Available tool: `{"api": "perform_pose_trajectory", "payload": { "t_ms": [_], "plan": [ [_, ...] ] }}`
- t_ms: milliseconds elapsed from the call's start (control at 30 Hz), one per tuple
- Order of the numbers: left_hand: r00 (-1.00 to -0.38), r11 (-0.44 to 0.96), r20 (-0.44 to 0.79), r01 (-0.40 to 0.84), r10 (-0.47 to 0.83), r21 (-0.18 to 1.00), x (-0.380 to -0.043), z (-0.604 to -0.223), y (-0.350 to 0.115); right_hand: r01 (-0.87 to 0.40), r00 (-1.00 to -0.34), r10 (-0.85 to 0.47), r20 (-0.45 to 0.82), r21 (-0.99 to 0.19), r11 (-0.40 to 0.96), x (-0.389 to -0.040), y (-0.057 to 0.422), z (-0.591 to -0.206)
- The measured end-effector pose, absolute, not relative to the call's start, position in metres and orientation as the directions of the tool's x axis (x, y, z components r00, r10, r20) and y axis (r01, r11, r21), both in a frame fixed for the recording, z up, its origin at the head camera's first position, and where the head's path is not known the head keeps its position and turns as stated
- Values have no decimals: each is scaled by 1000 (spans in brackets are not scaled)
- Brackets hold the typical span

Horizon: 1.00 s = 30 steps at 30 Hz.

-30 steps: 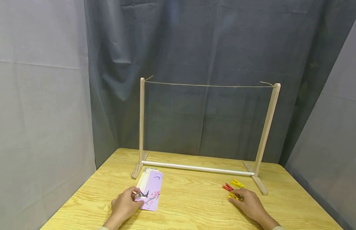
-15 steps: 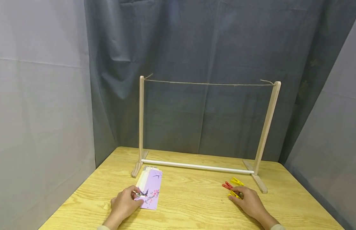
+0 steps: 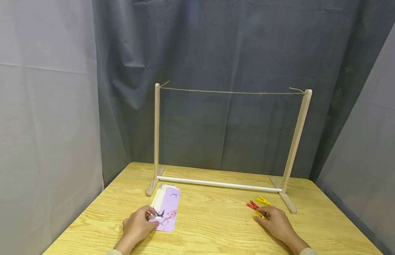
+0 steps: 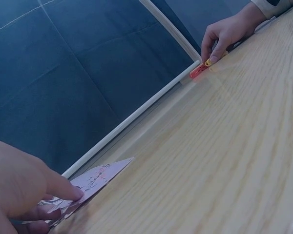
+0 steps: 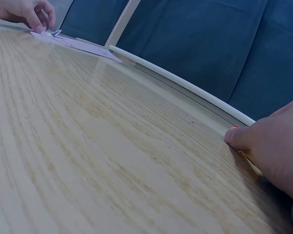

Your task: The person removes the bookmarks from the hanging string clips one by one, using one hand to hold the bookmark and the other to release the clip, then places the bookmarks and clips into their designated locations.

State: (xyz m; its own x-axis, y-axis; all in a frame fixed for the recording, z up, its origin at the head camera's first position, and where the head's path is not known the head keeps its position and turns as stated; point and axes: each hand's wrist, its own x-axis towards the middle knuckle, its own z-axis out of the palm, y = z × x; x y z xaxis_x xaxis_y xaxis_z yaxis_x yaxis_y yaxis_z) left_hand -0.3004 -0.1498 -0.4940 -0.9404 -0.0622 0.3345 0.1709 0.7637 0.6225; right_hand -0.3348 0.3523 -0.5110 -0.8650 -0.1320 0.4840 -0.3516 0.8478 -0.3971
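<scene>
At the table's left, my left hand (image 3: 137, 224) pinches the near left edge of a purple card (image 3: 170, 207) printed with swallows and pink blossoms. Its thumb (image 4: 74, 193) lies on the card in the left wrist view. Paler cards (image 3: 159, 199) show from under the purple one. Over on the right, my right hand (image 3: 278, 224) holds a yellow clothespin (image 3: 259, 215) between thumb and fingers, low at the tabletop. A red clothespin (image 3: 252, 205) lies just beyond those fingertips, and another yellow clothespin (image 3: 263, 200) is behind it. The palm hides part of the held clothespin.
Behind the cards and clothespins stands a wooden frame with a left post (image 3: 157, 131) and a right post (image 3: 296, 141). A thin string (image 3: 230, 92) spans their tops; a white rod (image 3: 216, 184) joins their feet. Grey curtains (image 3: 197, 46) hang around the wooden table (image 3: 210, 226).
</scene>
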Motion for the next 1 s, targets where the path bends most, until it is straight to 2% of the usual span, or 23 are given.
{"api": "perform_pose_trajectory", "payload": {
  "t_ms": [1000],
  "plan": [
    [-937,772,344,172,-64,612,-300,-492,-149,-365,-848,-154,508,-348,863,-339,353,-513]
  ]
}}
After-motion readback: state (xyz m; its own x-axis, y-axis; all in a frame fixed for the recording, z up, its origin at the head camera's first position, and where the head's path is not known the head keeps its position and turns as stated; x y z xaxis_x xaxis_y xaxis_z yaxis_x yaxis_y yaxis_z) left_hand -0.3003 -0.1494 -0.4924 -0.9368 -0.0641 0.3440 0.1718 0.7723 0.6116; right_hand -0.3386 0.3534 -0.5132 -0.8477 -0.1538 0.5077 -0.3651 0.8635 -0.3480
